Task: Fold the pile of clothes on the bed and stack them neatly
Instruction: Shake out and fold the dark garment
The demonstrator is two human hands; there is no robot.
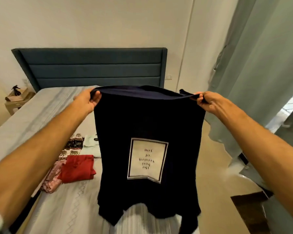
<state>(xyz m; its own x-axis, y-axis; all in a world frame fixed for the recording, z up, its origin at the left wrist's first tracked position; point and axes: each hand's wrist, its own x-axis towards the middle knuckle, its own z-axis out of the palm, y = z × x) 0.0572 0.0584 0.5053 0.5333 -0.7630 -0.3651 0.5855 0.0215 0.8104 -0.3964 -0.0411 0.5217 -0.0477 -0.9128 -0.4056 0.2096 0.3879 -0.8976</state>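
Head view: a dark navy T-shirt (147, 124) hangs in the centre of the frame, held up in the air over the bed (32, 119) by both hands; it hangs upside down, hem at top, sleeves and neck toward the bottom of the frame; the white printed panel (147, 159) w/ its text inverted sits in the lower-centre of the shirt.

Left hand (87, 101), upper left of centre, grips the shirt's top-left corner, fingers curled round the hem edge; right hand (208, 102), upper right of centre, pinches the top-right corner, thumb and fingers closed on a bunch of fabric; both forearms stretch in from the bottom corners of the frame.

On the bed, left of the hanging shirt, lie other clothes: a folded red garment (78, 168) at centre-left; a pink patterned piece (52, 178) just beside and partly under it, lower left; a black-and-white elephant-print cloth (73, 146) above the red one; a pale folded item (91, 144) right of that, touching the shirt's edge in the picture.

Blue padded headboard (91, 68) across the upper-centre; grey-green curtain (254, 65) down the right side; cardboard boxes (17, 98) at far left beside the bed.
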